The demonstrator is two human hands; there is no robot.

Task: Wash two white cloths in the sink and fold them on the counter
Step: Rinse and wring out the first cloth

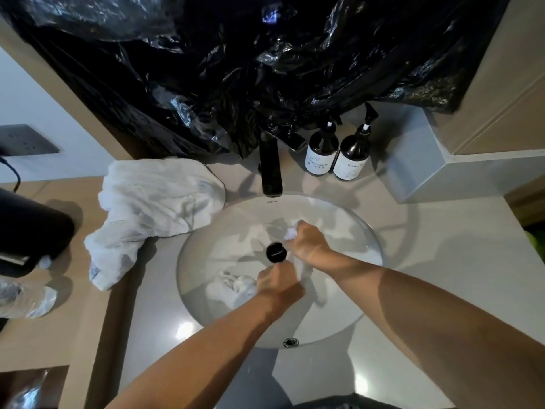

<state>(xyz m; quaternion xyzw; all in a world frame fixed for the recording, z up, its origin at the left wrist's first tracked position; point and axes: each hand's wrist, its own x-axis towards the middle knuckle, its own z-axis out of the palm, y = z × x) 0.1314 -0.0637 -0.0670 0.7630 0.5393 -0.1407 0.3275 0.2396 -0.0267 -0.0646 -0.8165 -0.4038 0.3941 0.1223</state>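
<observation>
both hands squeeze one white cloth [233, 286] low in the sink [365, 231] — left hand [277, 283] gripping one end, right hand [309, 242] the other — so drips fall inside. the other cloth [153, 202] waits bunched on the counter [442, 261].

Across the top of the frame hangs black plastic sheeting [236, 69], thin, crinkled and highly glossy. The sink [339, 314] at centre looks like smooth glazed ceramic, white with a soft sheen. The faucet [269, 169] above it is smooth and black, its material unclear. The 2 pump bottles [323, 146] at upper right are dark and glossy with matt white labels. The bench [427, 276] is a smooth beige surface showing light reflections. At left lies a white cloth [153, 202], soft, wrinkled and matt.
</observation>
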